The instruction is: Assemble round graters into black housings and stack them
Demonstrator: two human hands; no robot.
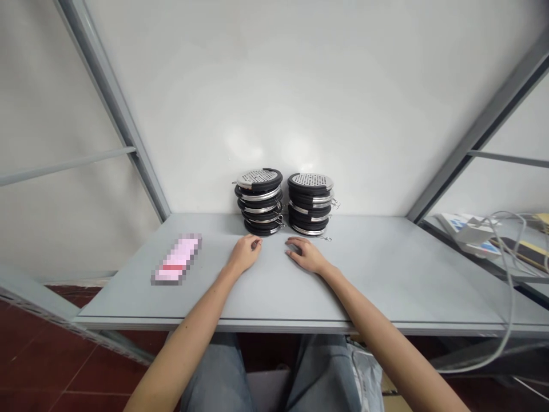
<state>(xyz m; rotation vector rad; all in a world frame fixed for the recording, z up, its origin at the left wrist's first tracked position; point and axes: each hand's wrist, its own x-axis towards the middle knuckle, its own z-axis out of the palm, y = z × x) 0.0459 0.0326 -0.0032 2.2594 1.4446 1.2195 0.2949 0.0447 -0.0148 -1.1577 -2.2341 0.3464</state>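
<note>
Two stacks of round discs stand side by side at the back of the table: a left stack [259, 203] and a right stack [310, 205]. Each disc has a black padded rim and silvery metal edges, and perforated metal plates show on top. Small wire hooks or clips stick out from the stacks' sides. My left hand [247, 252] rests on the table just in front of the left stack, fingers curled in and nothing visible in them. Before the right stack lies my right hand [306, 254], its fingers apart and holding nothing. Neither hand touches a disc.
The grey table [386, 274] backs onto a white wall panel. A pixelated pink phone-like object [178, 258] lies at left. Metal frame posts [128, 137] rise at both sides. At right, a white cable [510, 286] hangs near boxes [472, 234] on another surface.
</note>
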